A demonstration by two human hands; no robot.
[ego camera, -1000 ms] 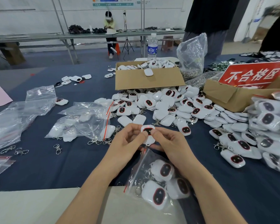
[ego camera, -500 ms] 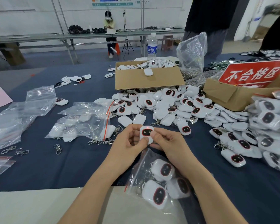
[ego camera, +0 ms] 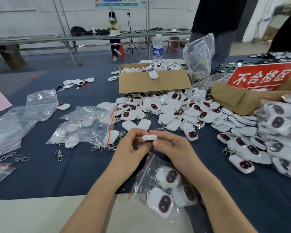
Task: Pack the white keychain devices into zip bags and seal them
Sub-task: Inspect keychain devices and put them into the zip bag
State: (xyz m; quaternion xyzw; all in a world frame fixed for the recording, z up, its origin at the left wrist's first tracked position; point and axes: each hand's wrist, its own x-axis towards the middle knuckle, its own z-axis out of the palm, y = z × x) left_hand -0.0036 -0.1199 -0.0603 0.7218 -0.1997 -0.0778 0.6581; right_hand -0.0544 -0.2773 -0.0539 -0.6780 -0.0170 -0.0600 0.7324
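Head view: fingers of my left hand and right hand pinch one white keychain device edge-on, twelve o'clock from the part-filled zip bag on the tabletop, where a slack pinch could drop it outside the bag.

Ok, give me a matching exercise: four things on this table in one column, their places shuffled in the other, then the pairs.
1 held device
2 water bottle
3 red sign
4 near zip bag

A behind the open cardboard box
B under the right forearm
C pinched between left hand and right hand
D at the right-hand cardboard box

Pairs: 1-C, 2-A, 3-D, 4-B
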